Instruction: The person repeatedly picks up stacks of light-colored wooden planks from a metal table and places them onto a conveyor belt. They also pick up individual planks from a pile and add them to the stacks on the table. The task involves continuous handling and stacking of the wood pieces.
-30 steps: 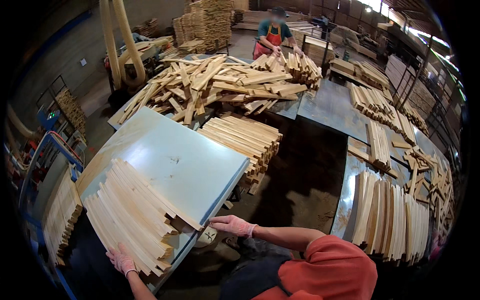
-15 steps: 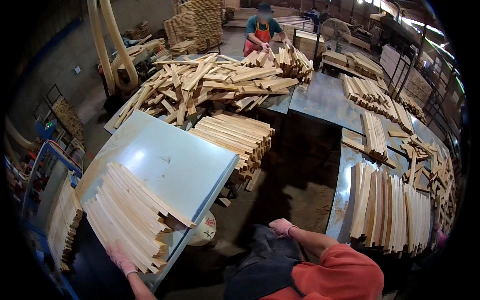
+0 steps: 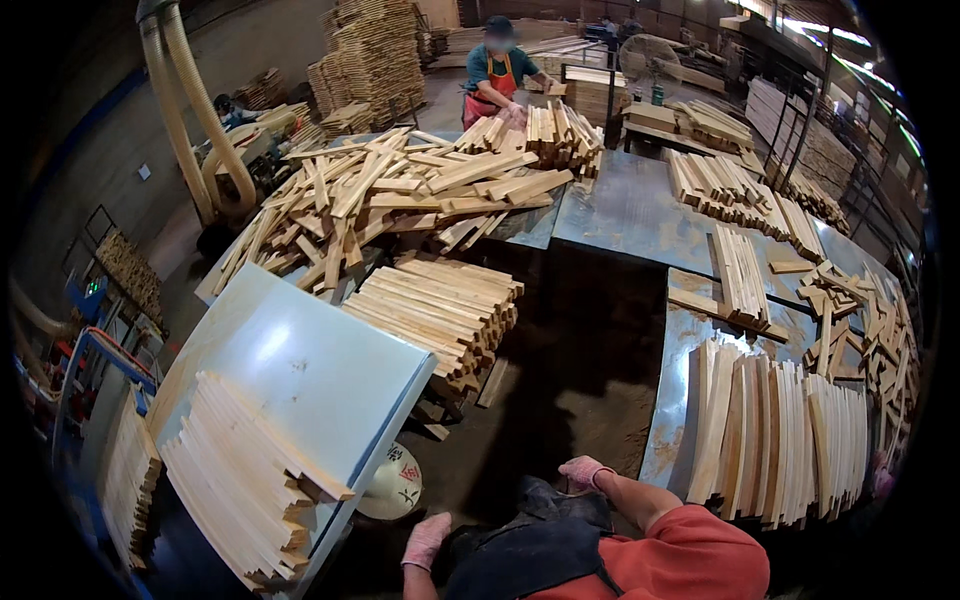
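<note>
My left hand (image 3: 427,541), in a pink glove, is in front of my dark apron (image 3: 520,555), off the boards. Its fingers look loosely curled, with nothing visible in them. My right hand (image 3: 584,472), gloved in pink as well, hovers just ahead of the apron with bent fingers and holds nothing that I can see. Nearest to the left hand is the pale blue table (image 3: 330,370), bearing a row of thin wooden strips (image 3: 235,480). Right of my right hand, another row of wooden strips (image 3: 780,430) lies on a metal table (image 3: 668,400).
A stack of strips (image 3: 440,310) stands beyond the blue table, before a loose heap of wood (image 3: 370,190). A round stool (image 3: 392,485) sits under the table's edge. Across the heap, a co-worker (image 3: 497,75) in a red apron handles strips. Offcuts (image 3: 840,310) lie far right.
My left hand has left the strips on the blue table and come in beside my apron. The view has swung slightly right. The co-worker's hands have shifted over the strips.
</note>
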A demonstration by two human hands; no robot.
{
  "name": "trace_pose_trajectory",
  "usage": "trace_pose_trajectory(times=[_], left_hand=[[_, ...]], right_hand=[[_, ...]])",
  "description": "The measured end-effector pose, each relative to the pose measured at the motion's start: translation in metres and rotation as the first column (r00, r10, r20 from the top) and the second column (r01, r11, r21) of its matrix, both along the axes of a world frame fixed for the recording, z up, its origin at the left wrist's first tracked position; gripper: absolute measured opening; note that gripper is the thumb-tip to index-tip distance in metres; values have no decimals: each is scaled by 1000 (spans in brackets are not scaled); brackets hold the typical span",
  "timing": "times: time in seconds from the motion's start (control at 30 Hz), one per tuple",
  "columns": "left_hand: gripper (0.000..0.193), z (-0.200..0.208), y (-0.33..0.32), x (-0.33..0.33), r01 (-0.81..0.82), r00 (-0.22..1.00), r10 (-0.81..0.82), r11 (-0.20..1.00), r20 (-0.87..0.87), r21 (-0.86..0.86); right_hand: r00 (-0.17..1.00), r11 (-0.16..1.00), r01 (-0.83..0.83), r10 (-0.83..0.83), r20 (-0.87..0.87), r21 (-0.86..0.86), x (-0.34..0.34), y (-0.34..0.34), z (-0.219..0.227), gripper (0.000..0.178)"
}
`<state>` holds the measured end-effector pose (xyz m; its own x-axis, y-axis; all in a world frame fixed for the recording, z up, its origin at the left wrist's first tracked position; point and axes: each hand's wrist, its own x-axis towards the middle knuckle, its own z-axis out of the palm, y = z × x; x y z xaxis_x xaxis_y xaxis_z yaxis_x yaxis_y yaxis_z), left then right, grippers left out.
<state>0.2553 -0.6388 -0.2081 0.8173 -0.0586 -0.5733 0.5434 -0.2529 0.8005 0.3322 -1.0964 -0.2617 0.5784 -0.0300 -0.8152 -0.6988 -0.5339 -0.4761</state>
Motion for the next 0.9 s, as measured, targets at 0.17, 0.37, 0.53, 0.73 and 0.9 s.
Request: trace_pose_trajectory(times=[0.17, 0.37, 0.53, 0.73, 0.9], left_hand=[[44, -89, -48, -42, -298, 813, 403, 908, -420, 294], [64, -108, -48, -121, -328, 663, 508, 857, -550, 396], [75, -63, -85, -101, -629, 583, 699, 711, -415, 315], [67, -32, -109, -78, -696, 557, 749, 657, -358, 291], [64, -15, -108, -45, -694, 576, 737, 669, -354, 266]], right_hand=[[875, 877, -411, 456, 161, -247, 7, -92, -55, 41], [564, 604, -694, 794, 225, -392, 10, -128, -53, 34], [712, 741, -658, 671, 208, -136, 14, -151, -97, 22], [944, 942, -331, 330, 25, 57, 73, -162, -180, 15], [845, 794, 507, -381, -377, 335, 139, -165, -205, 23]])
